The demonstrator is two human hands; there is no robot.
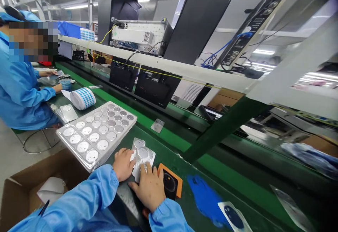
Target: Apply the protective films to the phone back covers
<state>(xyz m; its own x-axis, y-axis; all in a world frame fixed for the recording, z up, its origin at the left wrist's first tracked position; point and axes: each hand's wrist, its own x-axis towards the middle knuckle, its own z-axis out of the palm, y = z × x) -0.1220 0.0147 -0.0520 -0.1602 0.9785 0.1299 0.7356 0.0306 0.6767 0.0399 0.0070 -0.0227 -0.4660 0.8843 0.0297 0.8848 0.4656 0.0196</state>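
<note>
Several clear plastic packs with round silver discs (143, 152) lie overlapping on the green bench in front of me. My left hand (123, 165) is at their left edge, its fingers curled and closed against the plastic. Over the near end of the same packs lies my right hand (151, 189), fingers spread and thumb out to the side. Its fingertips cover part of the packs. Just right of that hand is an orange-edged fixture (179, 182) with a dark round recess, partly hidden by my fingers.
A tray of silver discs (132, 119) stands left of my hands. Behind it lies a roll of blue-dotted labels (88, 98). A blue sheet (206, 200) is at the right. A cardboard box (16, 193) sits below. A co-worker in blue (16, 84) handles parts.
</note>
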